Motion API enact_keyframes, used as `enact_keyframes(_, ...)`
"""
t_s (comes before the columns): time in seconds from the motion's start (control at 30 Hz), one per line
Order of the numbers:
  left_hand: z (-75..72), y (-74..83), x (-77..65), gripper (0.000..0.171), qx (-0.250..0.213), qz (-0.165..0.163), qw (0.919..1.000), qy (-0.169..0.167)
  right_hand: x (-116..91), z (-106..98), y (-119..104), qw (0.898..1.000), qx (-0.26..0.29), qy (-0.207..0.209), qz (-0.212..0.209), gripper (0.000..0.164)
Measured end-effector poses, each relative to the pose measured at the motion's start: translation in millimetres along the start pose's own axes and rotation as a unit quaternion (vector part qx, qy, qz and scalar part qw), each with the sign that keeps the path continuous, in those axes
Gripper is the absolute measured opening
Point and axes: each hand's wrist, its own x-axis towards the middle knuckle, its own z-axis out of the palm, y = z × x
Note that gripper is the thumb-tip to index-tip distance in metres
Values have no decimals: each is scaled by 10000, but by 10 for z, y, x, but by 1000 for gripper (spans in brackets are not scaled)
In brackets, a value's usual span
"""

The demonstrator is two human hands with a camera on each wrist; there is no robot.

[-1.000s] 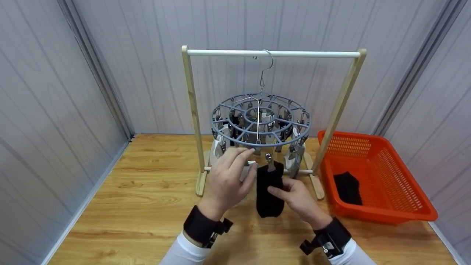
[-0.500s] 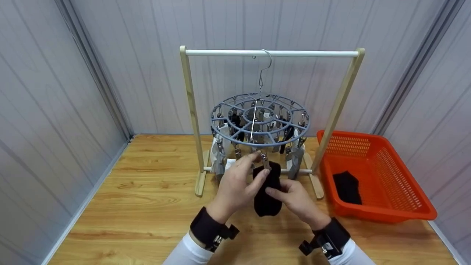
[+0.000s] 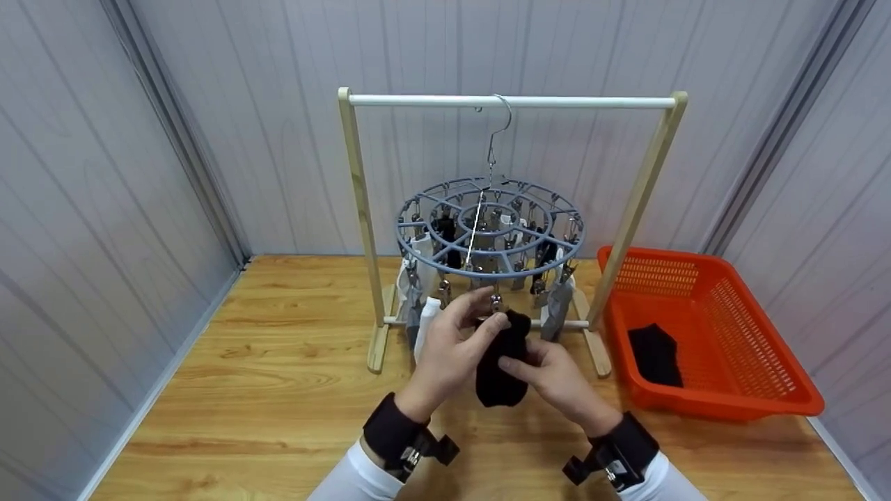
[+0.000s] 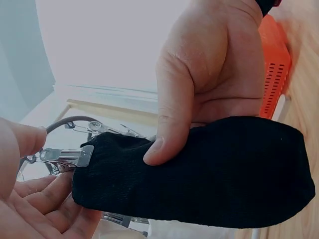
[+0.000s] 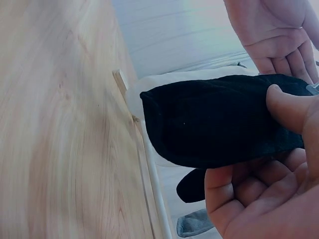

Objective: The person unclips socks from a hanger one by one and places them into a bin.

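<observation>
A black sock (image 3: 502, 372) hangs below the front of the round grey clip hanger (image 3: 445, 268). My right hand (image 3: 560, 379) pinches it by one side, thumb on the near face and fingers behind, as the right wrist view shows. At the sock's top edge sits a metal clip (image 4: 67, 156), its jaws over the fabric. My left hand (image 3: 452, 341) has thumb and fingers about this clip, the thumb at its lever end in the left wrist view. Some left fingers are hidden behind the sock.
Several socks, among them a grey one (image 3: 559, 306), hang from the hanger. It hooks onto the white rail (image 3: 585, 102) of a wooden stand (image 3: 644, 188). An orange basket (image 3: 724, 403) with another black sock (image 3: 656, 353) stands at the right on the wooden table (image 3: 230, 403).
My left hand has moved right and in to the clip at the sock's top. The hanger has turned slightly. The right hand keeps its hold on the sock.
</observation>
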Motion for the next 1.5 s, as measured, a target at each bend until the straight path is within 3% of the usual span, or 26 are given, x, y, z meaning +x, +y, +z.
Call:
enact_keyframes(0.3,31,-68,69,41,-372,-213,9990,151,-21,-19,-21,9998,9,96,149,34)
enact_keyframes(0.5,52,-31,107,41,-254,-426,9985,223,-21,-18,-27,9997,-65,162,165,34)
enact_keyframes(0.93,53,-49,165,28,-507,-414,9975,261,25,-20,-28,9993,-217,284,53,31)
enact_keyframes(1.27,50,-88,148,25,-399,-288,9979,424,20,-19,-38,9988,201,382,-241,29)
enact_keyframes(1.5,52,-119,145,29,-261,177,9977,600,24,-42,-66,9985,119,457,-274,28)
